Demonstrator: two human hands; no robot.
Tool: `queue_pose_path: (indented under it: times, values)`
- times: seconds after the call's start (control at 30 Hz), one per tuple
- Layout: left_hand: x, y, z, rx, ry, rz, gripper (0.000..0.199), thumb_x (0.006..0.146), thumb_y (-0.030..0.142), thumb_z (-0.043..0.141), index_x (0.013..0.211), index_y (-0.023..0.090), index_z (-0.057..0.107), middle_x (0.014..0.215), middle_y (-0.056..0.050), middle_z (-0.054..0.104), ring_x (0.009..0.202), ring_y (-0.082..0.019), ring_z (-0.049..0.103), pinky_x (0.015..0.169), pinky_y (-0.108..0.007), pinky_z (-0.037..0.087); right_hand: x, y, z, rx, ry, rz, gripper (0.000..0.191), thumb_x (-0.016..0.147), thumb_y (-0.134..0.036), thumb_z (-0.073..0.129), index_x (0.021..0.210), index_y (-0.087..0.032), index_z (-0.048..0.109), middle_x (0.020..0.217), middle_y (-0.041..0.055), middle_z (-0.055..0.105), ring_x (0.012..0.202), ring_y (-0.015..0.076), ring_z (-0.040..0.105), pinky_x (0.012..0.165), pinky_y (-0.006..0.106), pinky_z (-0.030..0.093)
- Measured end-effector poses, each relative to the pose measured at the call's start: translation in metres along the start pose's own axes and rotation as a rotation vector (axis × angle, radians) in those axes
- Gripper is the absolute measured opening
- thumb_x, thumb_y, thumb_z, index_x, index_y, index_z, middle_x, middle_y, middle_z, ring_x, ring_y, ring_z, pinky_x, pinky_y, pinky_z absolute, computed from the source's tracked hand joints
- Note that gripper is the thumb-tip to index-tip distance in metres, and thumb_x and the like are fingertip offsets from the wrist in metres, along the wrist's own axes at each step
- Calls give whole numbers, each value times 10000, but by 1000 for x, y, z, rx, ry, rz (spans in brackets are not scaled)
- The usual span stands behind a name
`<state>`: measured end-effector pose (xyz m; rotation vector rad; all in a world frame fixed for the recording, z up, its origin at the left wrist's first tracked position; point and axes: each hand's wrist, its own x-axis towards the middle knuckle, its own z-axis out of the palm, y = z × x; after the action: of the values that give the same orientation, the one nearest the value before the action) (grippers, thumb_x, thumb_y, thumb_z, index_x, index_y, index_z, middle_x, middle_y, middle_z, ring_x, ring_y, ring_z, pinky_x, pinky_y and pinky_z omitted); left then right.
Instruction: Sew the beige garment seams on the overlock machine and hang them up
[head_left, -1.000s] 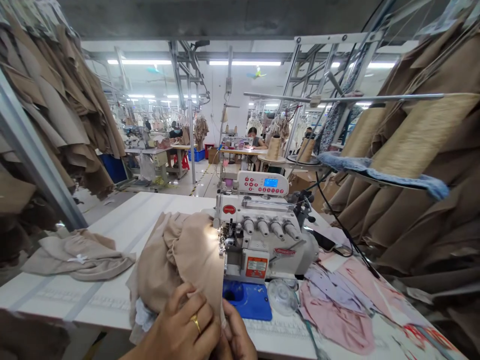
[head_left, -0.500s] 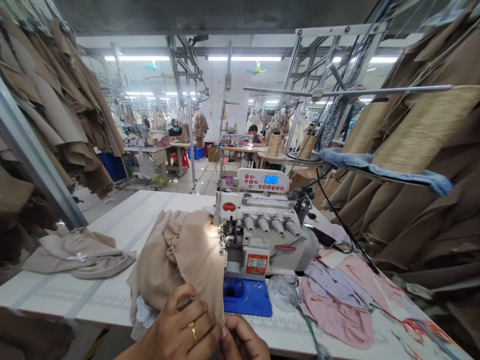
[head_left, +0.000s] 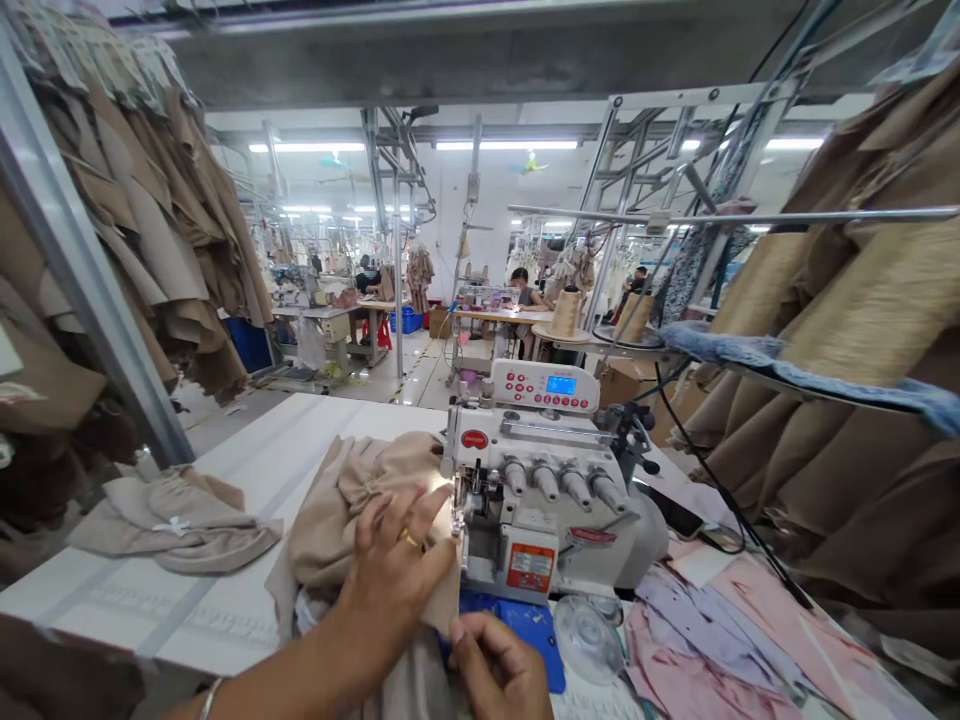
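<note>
A beige fabric garment (head_left: 330, 530) lies bunched on the table, its right edge under the presser foot of a white overlock sewing machine (head_left: 555, 450). My left hand (head_left: 397, 560), with a gold ring, rests on the fabric with its fingers stretched toward the lit needle area. Lower down, my right hand (head_left: 499, 660) pinches the near edge of the garment between thumb and forefinger, just in front of the machine's blue plate (head_left: 551, 645). Part of the garment hangs below my left wrist.
Another beige piece with a white bow (head_left: 180, 535) lies on the table's left. Pink and lilac fabric scraps (head_left: 697, 620), a clear round dish (head_left: 589, 635) and a phone (head_left: 671, 508) are right. Thread cones (head_left: 877, 300) stand above. Garments hang on both sides; people sit at machines behind.
My left hand has moved up from the garment's near edge to beside the needle. My right hand still pinches the edge, nearer the camera. The view has shifted slightly.
</note>
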<state>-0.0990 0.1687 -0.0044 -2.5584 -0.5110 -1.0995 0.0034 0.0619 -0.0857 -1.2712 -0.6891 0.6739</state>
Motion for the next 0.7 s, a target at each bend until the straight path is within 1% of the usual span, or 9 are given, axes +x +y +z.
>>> queue_pose_path:
  times: [0.03, 0.1, 0.17, 0.2, 0.37, 0.43, 0.53, 0.6, 0.7]
  values:
    - [9, -8, -4, -22, -28, 124, 68, 887, 233, 659, 953, 226, 668, 1305, -73, 622, 1196, -270, 487, 1062, -462, 254, 8, -7, 1, 9, -31, 22, 498, 743, -630, 708, 591, -159, 647, 510, -37, 431, 457, 93, 297, 432, 211, 200]
    - [20, -24, -10, -73, -131, 417, 62, 944, 203, 602, 963, 196, 661, 1112, -49, 695, 1034, -202, 570, 988, -385, 360, 25, -18, 6, 25, -52, 48, 464, 727, -572, 730, 557, -166, 583, 487, -51, 400, 459, 92, 293, 433, 209, 199]
    - [27, -38, -15, -133, -246, 581, 116, 963, 164, 568, 1033, 188, 658, 1028, -35, 709, 956, -170, 604, 927, -336, 418, 39, -23, 12, 40, -18, 58, 486, 725, -551, 723, 506, -194, 477, 467, -68, 344, 456, 88, 258, 427, 213, 174]
    - [30, -44, -16, -179, -299, 580, 156, 959, 145, 561, 1070, 195, 658, 1040, -36, 713, 966, -172, 615, 916, -330, 432, 44, -23, 16, 49, 13, 61, 507, 735, -558, 704, 495, -211, 422, 465, -75, 318, 453, 85, 232, 422, 218, 151]
    - [61, -74, -3, -530, -585, 275, 370, 834, 57, 559, 1073, 276, 737, 1080, -9, 732, 980, -170, 660, 889, -277, 478, 55, -15, 28, 82, 106, 112, 560, 756, -635, 639, 496, -245, 333, 444, -87, 283, 424, 78, 196, 422, 227, 112]
    - [79, -88, 12, -537, -612, 215, 378, 817, 45, 537, 998, 280, 771, 1019, -12, 741, 935, -170, 668, 872, -271, 486, 54, -15, 28, 84, 112, 133, 581, 736, -665, 652, 497, -244, 332, 436, -90, 283, 416, 75, 208, 424, 219, 125]
    - [93, -98, 29, -440, -591, 120, 334, 825, 41, 507, 885, 220, 783, 1008, -71, 732, 950, -228, 656, 872, -339, 483, 47, -18, 21, 73, 128, 153, 614, 727, -705, 665, 501, -235, 340, 426, -92, 288, 402, 69, 224, 420, 207, 141]
    - [87, -90, 27, -367, -569, 47, 297, 835, 43, 493, 834, 169, 762, 958, -118, 721, 921, -262, 649, 838, -378, 489, 37, -19, 14, 31, 98, 150, 623, 730, -732, 667, 502, -221, 391, 422, -86, 303, 388, 72, 248, 402, 205, 167]
    - [55, -55, -1, -302, -528, -30, 297, 874, 54, 456, 904, 173, 726, 877, -99, 691, 826, -238, 634, 772, -358, 501, 13, -21, 7, -22, 73, 77, 537, 722, -699, 723, 601, -204, 555, 473, -49, 428, 416, 115, 406, 393, 210, 306]
